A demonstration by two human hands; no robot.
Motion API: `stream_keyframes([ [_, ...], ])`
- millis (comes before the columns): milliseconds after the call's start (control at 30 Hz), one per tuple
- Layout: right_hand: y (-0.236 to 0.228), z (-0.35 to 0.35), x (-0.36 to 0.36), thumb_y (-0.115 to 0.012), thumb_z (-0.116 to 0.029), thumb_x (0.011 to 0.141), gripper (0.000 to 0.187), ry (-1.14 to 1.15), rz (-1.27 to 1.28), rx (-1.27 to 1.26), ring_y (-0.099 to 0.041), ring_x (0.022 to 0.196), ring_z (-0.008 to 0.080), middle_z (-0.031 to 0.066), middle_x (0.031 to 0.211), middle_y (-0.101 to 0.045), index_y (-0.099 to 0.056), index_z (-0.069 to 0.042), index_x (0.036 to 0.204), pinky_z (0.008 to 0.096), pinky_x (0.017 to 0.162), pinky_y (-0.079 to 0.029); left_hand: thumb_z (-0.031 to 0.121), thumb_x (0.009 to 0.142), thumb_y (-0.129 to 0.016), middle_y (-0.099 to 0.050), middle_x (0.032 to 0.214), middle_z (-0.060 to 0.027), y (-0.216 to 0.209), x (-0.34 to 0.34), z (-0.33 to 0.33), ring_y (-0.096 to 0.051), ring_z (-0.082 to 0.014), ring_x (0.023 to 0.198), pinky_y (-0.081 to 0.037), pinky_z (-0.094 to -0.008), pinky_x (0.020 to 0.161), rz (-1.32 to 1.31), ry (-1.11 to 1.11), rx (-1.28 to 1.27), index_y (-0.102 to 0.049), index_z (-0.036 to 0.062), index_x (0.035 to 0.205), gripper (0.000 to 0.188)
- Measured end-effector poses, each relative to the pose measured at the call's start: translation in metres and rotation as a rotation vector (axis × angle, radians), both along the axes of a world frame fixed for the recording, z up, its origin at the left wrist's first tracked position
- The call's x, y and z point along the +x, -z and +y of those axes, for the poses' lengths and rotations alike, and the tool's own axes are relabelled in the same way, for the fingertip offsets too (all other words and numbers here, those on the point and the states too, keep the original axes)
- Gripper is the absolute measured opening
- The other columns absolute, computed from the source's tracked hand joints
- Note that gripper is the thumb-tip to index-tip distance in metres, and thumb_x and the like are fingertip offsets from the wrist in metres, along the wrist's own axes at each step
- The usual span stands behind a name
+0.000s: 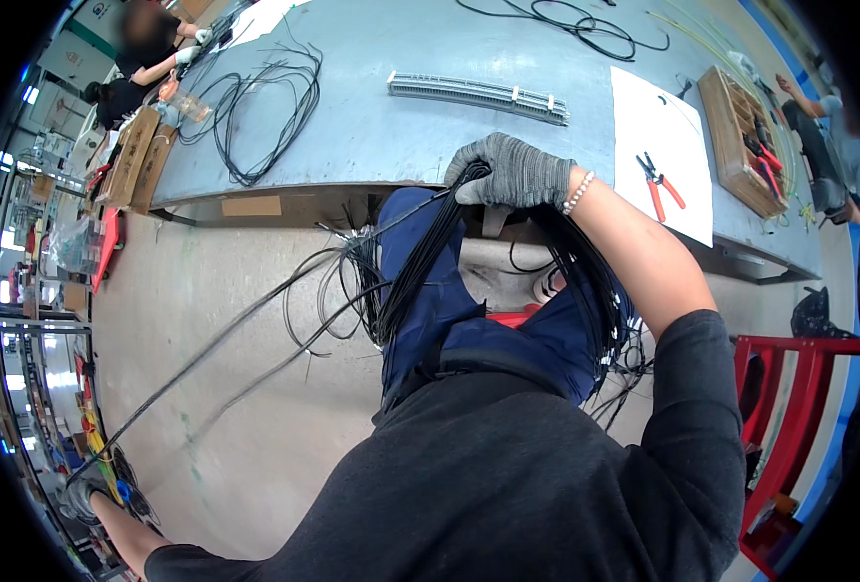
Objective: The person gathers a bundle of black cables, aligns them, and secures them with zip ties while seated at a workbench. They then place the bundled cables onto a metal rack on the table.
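My right hand (512, 173), in a grey knit glove, is closed around a thick bundle of thin black cables (418, 267) at the table's front edge. The bundle hangs down on both sides of the fist over my lap, with loose ends near my thighs. Far out to the lower left, my gloved left hand (79, 499) is closed on a single black cable (219, 346), which stretches back toward the bundle. The fingers of that hand show only in part near the dark rim.
On the blue-grey table (352, 145) lie a grey slotted strip (478, 97), coiled black cables (285, 107) and orange-handled pliers (658, 184) on white paper. A wooden box (740, 141) with tools stands right. Red metal frame (789, 427) at lower right. A co-worker (149, 53) handles cables at far left.
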State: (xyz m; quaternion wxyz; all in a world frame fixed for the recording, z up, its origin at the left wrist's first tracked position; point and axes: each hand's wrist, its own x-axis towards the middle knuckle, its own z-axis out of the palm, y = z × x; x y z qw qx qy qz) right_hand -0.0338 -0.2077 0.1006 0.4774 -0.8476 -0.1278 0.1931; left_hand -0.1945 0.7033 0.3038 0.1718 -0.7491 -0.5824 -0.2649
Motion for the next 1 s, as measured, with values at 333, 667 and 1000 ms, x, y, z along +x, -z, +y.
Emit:
stream_keyframes([
  [333, -0.006, 0.002, -0.006, -0.073, -0.018, 0.077, 0.025, 0.060, 0.053, -0.037, -0.061, 0.073, 0.0138, 0.0051, 0.078, -0.066, -0.069, -0.007, 0.099, 0.0306, 0.070, -0.050, 0.038, 0.084, -0.065, -0.066, 0.107, -0.0090, 0.122, -0.053, -0.046, -0.063, -0.0214, 0.082, -0.050, -0.0385, 0.072, 0.854, -0.129, -0.531, -0.065, 0.0074, 0.111, 0.041],
  [667, 0.004, 0.009, -0.013, -0.071, -0.013, 0.079, 0.024, 0.004, 0.037, 0.068, -0.061, 0.063, 0.0064, 0.0027, 0.079, -0.066, -0.066, -0.003, 0.100, 0.0230, 0.058, -0.050, 0.035, 0.086, -0.065, -0.066, 0.108, -0.0169, 0.346, 0.113, -0.438, -0.063, -0.0293, 0.100, -0.049, -0.0374, 0.086, 0.619, 1.437, -0.939, -0.063, 0.0053, 0.110, 0.038],
  [1000, 0.010, 0.022, -0.011, -0.072, -0.014, 0.079, 0.025, -0.113, -0.113, -0.046, -0.065, 0.083, 0.0140, 0.0075, 0.089, -0.069, -0.067, -0.002, 0.100, 0.0281, 0.079, -0.051, 0.052, 0.089, -0.043, -0.038, 0.145, -0.0145, 0.406, 0.202, -0.678, -0.027, -0.0303, 0.139, -0.005, -0.0507, 0.115, 1.160, 2.105, 0.005, -0.044, 0.0133, 0.137, 0.062],
])
